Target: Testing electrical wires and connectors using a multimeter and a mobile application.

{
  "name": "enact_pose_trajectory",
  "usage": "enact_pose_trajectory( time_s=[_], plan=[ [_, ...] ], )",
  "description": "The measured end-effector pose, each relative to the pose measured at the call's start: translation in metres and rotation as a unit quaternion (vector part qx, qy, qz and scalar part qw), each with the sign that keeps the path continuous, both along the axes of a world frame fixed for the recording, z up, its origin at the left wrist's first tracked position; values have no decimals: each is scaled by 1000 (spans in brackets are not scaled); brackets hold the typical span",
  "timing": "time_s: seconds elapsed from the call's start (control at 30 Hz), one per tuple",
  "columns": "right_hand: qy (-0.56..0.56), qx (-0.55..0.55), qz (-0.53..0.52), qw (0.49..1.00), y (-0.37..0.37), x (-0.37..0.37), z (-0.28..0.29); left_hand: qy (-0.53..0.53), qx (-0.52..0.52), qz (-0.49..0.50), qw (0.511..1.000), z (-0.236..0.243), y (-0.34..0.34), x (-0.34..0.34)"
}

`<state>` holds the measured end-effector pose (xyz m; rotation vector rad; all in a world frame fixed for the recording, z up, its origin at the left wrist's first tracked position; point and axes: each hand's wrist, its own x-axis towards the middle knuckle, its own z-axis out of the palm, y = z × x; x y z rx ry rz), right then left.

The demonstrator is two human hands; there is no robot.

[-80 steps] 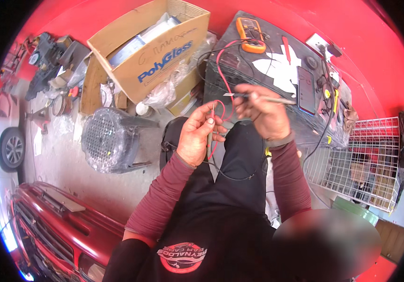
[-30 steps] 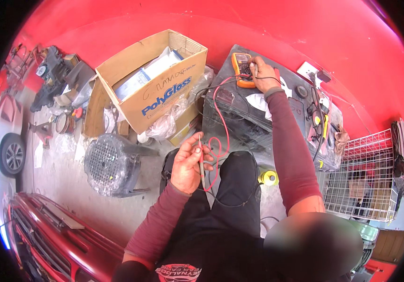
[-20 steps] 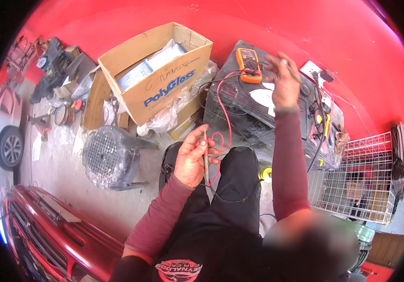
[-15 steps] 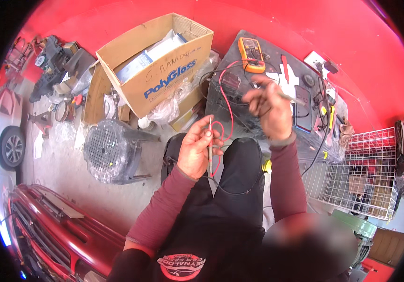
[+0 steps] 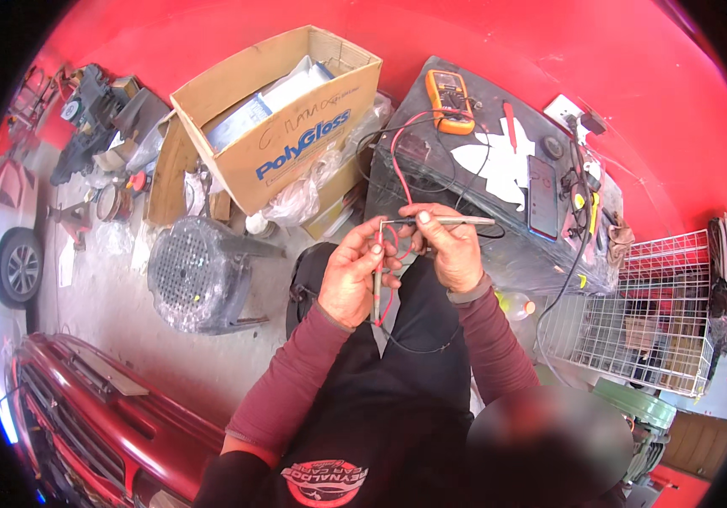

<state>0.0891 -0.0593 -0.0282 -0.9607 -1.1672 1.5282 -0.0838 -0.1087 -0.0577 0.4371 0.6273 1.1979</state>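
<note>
You are seated, looking down at both hands held close together above your lap. Your left hand (image 5: 353, 275) is curled shut around a red test probe (image 5: 376, 284), which stands nearly upright with its tip up. Your right hand (image 5: 452, 250) pinches a second probe (image 5: 448, 221), lying level and pointing left, so the two tips meet at a corner. Thin red leads (image 5: 397, 169) loop from the probes to an orange multimeter (image 5: 450, 100) on the dark table (image 5: 473, 245) just ahead. The probes look light, stiff and slim; they are best held by their plastic barrels, clear of the metal tips. The leads are limp and could snag. A cardboard box (image 5: 296, 144) sits to your left.
</note>
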Motion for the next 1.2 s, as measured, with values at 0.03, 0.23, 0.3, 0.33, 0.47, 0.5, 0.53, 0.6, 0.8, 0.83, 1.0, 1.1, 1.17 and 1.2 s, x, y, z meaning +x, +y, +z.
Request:
enact_pose_trajectory(
  time_s=[0.03,0.23,0.3,0.33,0.47,0.5,0.53,0.6,0.8,0.83,1.0,1.1,1.17,1.2],
  plan=[
    [-19,6,2,1000,2,1,2,5,-7,3,1000,0,0,0],
    [-61,243,-192,949,70,21,54,17,-8,18,1000,-2,0,-6],
    [-215,384,-233,867,130,39,48,22,-13,12,1000,1,-1,-4],
    [-264,425,-247,830,158,47,39,21,-8,8,1000,2,0,-1],
    [-445,384,-209,782,219,65,13,20,-6,13,1000,6,-3,-5],
    [-475,355,-189,783,224,70,11,19,-5,12,1000,7,-4,-5],
    [-504,326,-168,782,230,75,10,16,-4,11,1000,8,-3,-5],
    [-509,319,-164,782,228,73,13,16,-7,18,1000,7,-3,-8],
    [-635,270,-125,713,212,51,44,18,-2,13,1000,1,3,-11],
    [-637,267,-125,713,214,56,39,20,0,13,1000,1,4,-11],
    [-19,190,-156,969,134,43,66,18,-4,19,1000,5,6,-9],
    [-23,116,-73,990,49,26,53,13,0,8,1000,5,7,-9],
    [-62,68,-51,994,11,5,42,17,0,3,1000,2,7,-10],
    [-43,61,-28,997,2,3,27,15,-1,-2,1000,3,7,-8]
  ],
)
